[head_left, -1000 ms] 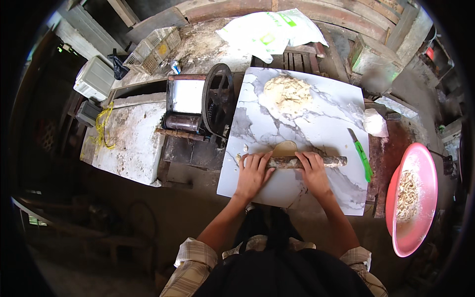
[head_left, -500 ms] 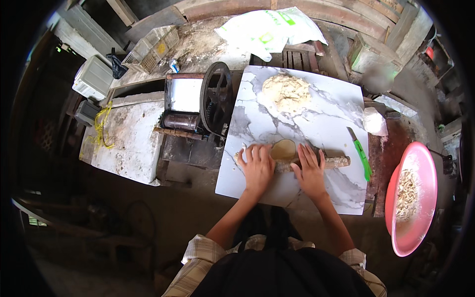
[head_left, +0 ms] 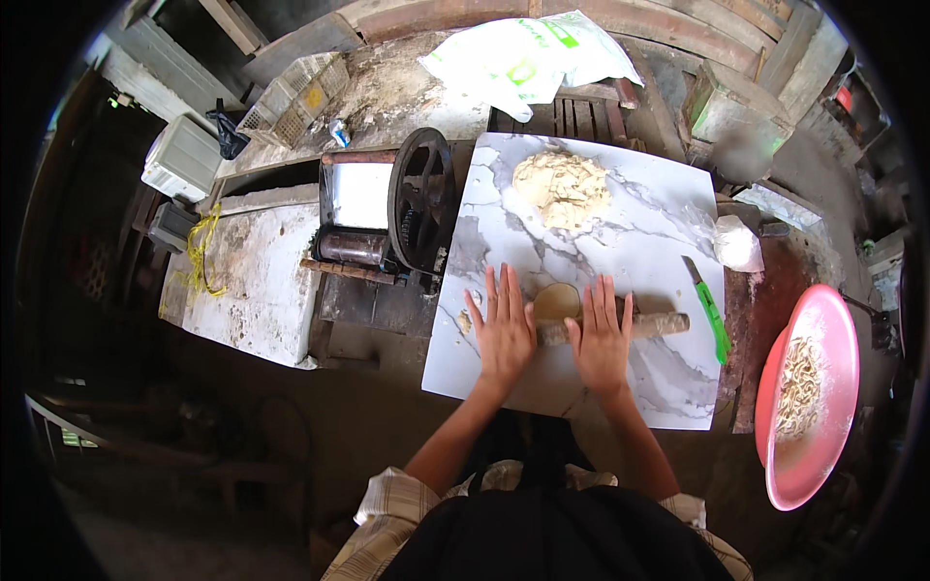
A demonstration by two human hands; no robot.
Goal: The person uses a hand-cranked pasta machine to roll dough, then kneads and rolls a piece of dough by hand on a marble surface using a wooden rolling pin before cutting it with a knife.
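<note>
Both palms lie flat across a wooden rolling pin (head_left: 661,325) on a white marbled board (head_left: 610,257). My left hand (head_left: 506,334) covers the pin's left end, its fingers stretched toward the far side. Further right, my right hand (head_left: 602,341) rests over the pin's middle with fingers straight. Neither hand wraps round the wood. Between them, against the pin's far side, shows a small rounded piece of flattened dough (head_left: 557,301). A lumpy mass of pale dough (head_left: 562,189) sits at the board's far end. Small crumbs (head_left: 464,321) lie left of my left hand.
A green utility knife (head_left: 710,315) lies at the board's right edge, near a small bag of white powder (head_left: 738,244). A pink basin (head_left: 812,397) with dough strips stands right. Left is a hand-cranked roller machine (head_left: 358,242); behind lies a white sack (head_left: 528,63).
My fingers have straightened and reach further over the rolling pin, bringing the palms onto it. The pin itself has hardly shifted, and the view has tilted slightly.
</note>
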